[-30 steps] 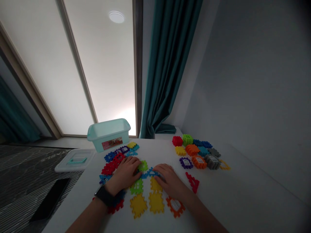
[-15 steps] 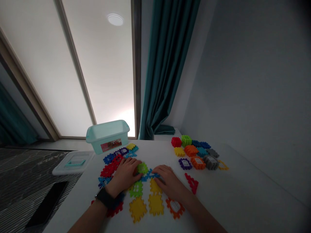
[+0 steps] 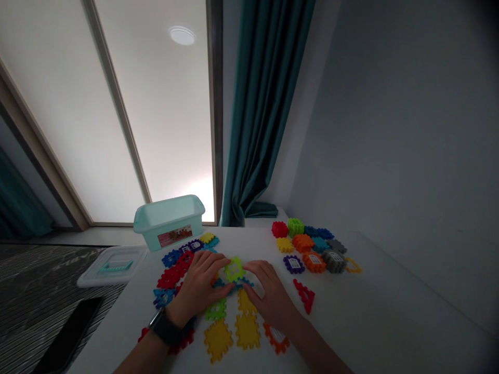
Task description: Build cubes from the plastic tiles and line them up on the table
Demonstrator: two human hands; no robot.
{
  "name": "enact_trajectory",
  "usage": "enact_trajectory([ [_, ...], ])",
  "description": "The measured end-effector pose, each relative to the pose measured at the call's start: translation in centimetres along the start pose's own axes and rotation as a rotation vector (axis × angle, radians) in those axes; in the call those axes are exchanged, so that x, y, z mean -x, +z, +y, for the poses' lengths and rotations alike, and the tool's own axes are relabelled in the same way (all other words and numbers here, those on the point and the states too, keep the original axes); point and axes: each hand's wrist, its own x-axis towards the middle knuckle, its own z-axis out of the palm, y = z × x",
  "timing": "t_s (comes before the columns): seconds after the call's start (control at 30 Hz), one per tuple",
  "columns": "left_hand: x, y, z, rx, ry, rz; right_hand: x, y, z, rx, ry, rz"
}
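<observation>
Head cam shows the left hand (image 3: 197, 283) and right hand (image 3: 271, 293) near the far middle of a white table (image 3: 362, 306), fingers curled in and pinching a lime-green waffle-edged plastic block (image 3: 234, 269) from both sides, just above a blue piece (image 3: 237, 284). Chunky plastic tiles lie around, a mint plastic bin (image 3: 169, 221) sits at the far edge, and a teal curtain (image 3: 265, 114) hangs behind.

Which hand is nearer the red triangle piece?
Right. The right hand sits just left of the red triangle piece; the left hand is farther left, beyond the right hand.
</observation>
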Motion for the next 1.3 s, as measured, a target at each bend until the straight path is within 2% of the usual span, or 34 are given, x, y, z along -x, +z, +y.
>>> enact_trajectory([
  [0.17, -0.1, -0.1, 0.3, 0.042, 0.058, 0.033, 0.0, 0.1, -0.2, -0.005, -0.020, 0.033],
  [0.5, 0.4, 0.7, 0.6, 0.077, -0.011, -0.037, -0.1, 0.0, 0.3, 0.033, -0.075, 0.043],
  [0.77, 0.3, 0.6, 0.3, 0.060, -0.018, -0.216, -0.2, -0.9, 0.9, 0.021, -0.066, -0.147],
  [0.93, 0.4, 0.6, 0.0, 0.038, -0.010, -0.269, -0.2, -1.1, 1.2, 0.002, -0.059, -0.222],
  [1.07, 0.3, 0.7, 0.0, 0.043, -0.020, -0.245, -0.2, -1.0, 1.2, 0.010, -0.053, -0.226],
  [1.3, 0.6, 1.3, -0.1, 0.056, -0.061, -0.078, -0.1, -1.0, 0.2, 0.034, -0.017, -0.160],
])
